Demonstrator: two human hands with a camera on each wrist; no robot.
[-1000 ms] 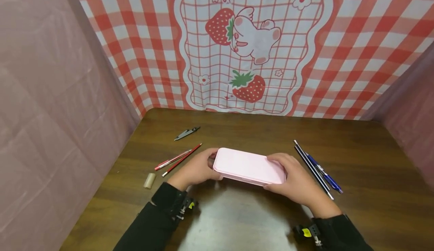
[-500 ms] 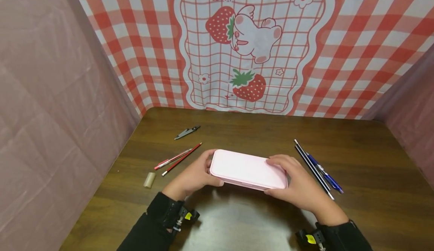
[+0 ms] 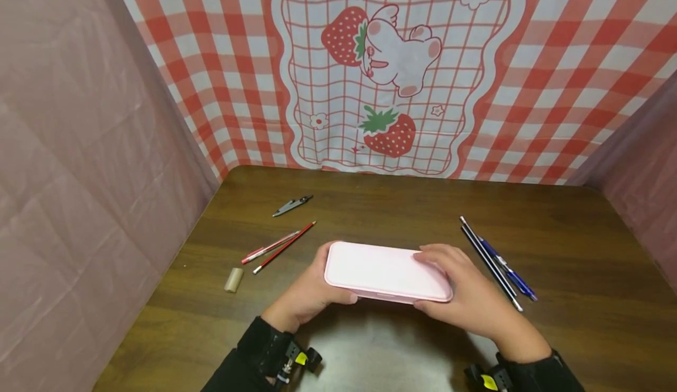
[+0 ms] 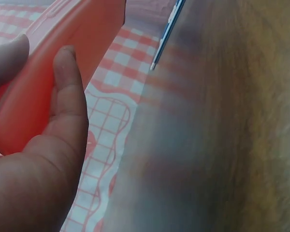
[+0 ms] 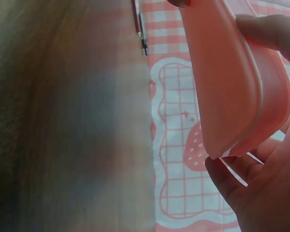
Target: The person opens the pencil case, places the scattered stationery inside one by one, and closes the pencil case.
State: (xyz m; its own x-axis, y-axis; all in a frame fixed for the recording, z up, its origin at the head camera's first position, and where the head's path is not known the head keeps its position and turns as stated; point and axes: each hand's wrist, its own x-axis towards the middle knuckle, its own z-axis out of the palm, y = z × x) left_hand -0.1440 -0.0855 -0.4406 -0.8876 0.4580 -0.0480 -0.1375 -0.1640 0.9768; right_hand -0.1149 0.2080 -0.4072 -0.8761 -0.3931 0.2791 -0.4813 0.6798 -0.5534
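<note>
A pink pencil case (image 3: pixel 383 270) with rounded corners is held between both hands above the middle of the table, lid side up. My left hand (image 3: pixel 309 289) grips its left end, the thumb along the near side. At the other end my right hand (image 3: pixel 471 292) holds it with thumb at the front and fingers over the far edge. The left wrist view shows fingers and thumb on either side of the case (image 4: pixel 87 38). In the right wrist view the case (image 5: pixel 227 82) tilts, fingertips at its lower end.
On the left of the wooden table (image 3: pixel 402 204) lie a compass (image 3: pixel 292 205), a red pencil (image 3: pixel 285 247), a red pen (image 3: pixel 267 248) and a beige eraser (image 3: pixel 234 280). Two dark pencils (image 3: pixel 489 265) and a blue pen (image 3: pixel 510 271) lie at right. A checked cloth (image 3: pixel 243 80) hangs behind.
Both hands have brought the pencil case slightly nearer the body, and the left hand has closed in more around its end. The loose stationery has stayed in place.
</note>
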